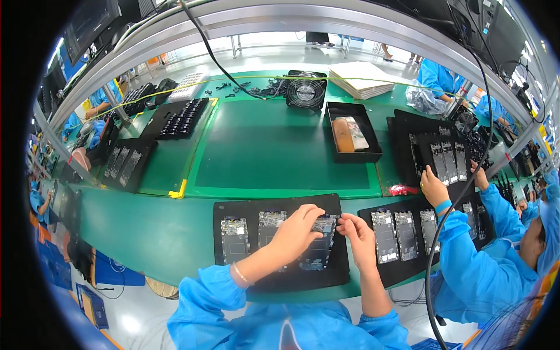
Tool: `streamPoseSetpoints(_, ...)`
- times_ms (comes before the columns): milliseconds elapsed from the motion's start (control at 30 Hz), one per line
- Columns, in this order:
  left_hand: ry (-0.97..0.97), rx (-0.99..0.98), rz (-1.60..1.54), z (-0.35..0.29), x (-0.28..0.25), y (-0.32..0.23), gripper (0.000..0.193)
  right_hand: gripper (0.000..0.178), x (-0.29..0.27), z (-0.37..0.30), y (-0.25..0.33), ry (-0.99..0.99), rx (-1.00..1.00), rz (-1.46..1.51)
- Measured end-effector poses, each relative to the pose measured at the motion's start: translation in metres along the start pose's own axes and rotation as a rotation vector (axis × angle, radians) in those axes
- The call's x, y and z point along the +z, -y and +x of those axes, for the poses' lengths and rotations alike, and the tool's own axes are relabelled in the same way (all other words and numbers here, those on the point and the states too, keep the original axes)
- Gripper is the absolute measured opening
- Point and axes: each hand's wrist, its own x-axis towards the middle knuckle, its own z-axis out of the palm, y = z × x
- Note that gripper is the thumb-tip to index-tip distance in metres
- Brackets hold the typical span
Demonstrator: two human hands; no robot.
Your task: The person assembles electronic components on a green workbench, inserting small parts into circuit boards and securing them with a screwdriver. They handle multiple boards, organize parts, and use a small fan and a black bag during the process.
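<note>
In front of me several dark circuit boards lie in a row on a black mat [280, 284]. My left hand [294, 236] reaches over the rightmost circuit board [318, 254], its fingers curled at the upper end and its thumb bent lower on the board. It seems to grip this board, which lies slightly slanted and is partly hidden by the hand. At the board's upper right corner, my right hand [358, 236] is closed in a pinch; anything between those fingertips is too small to make out. Another circuit board [234, 239] lies untouched at the mat's left.
A black box [363, 156], a square fan [306, 92] and a stack of white sheets [361, 80] stand farther back. At right a co-worker's hands [434, 188] hold a black mat of boards. A black cable [433, 274] hangs down there. A metal frame [262, 26] spans overhead.
</note>
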Motion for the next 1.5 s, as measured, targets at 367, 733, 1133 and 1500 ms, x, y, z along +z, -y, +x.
streamPoseSetpoints(367, -0.279, 0.277, 0.217, -0.052, 0.004, -0.021, 0.044, 0.013, 0.014, -0.053, 0.031, 0.024, -0.186, -0.086)
streamPoseSetpoints(733, -0.298, 0.379, 0.284, -0.065, 0.006, -0.028, 0.047, 0.013, 0.017, -0.068, 0.042, 0.017, -0.233, -0.145)
streamPoseSetpoints(1133, -0.339, 0.434, 0.32, -0.069, 0.007, -0.022, 0.047, 0.011, 0.002, -0.056, 0.058, 0.249, -0.222, -0.216)
streamPoseSetpoints(1500, -0.365, 0.341, 0.103, -0.063, -0.003, -0.011, 0.044, 0.009, 0.009, -0.039, 0.074, 0.368, -0.08, -0.212)
